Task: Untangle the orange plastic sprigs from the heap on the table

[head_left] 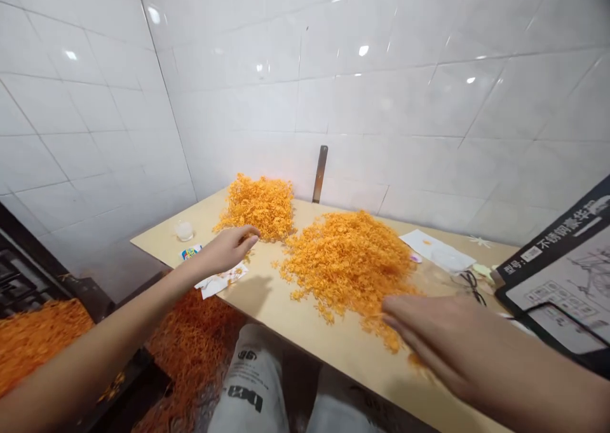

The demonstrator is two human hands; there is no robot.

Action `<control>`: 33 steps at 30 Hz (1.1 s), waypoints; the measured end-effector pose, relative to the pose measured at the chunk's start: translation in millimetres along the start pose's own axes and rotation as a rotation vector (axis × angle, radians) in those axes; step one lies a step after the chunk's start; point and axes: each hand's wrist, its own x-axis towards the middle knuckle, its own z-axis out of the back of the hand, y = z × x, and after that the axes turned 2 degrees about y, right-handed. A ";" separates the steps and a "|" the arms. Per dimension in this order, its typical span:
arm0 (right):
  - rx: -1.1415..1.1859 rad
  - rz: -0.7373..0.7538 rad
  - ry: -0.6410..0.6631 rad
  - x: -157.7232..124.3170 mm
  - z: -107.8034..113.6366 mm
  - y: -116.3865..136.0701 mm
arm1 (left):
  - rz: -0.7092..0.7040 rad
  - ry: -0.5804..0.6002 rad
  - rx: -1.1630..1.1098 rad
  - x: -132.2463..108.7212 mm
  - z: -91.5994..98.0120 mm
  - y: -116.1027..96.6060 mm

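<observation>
Two heaps of small orange plastic pieces lie on a light wooden table (305,322). The far left heap (260,205) sits near the wall corner; the bigger heap (350,261) lies in the middle. My left hand (229,250) reaches forward, fingers curled loosely, its tips touching the near edge of the far left heap. My right hand (431,334) lies low and flat over the near right edge of the bigger heap, fingers stretched out and blurred. Neither hand visibly holds a piece.
A small clear cup (184,230) and printed papers (216,280) lie at the table's left. White paper (436,248), black wire glasses (471,281) and a black printed box (565,274) sit at the right. More orange pieces fill the floor (190,350) and a left bin (38,337). White tiled walls close the corner.
</observation>
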 end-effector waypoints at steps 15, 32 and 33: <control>1.114 -0.044 -0.922 94.3 -6.6 -37.8 | -0.398 -0.106 -0.882 62.7 -41.3 -132.0; 1.271 0.117 -1.444 60.9 39.6 -47.7 | -0.579 -0.210 -0.721 86.8 -3.0 -209.4; 1.187 0.051 -1.411 59.4 38.7 -46.4 | -0.573 -0.239 -0.715 86.8 -4.3 -207.8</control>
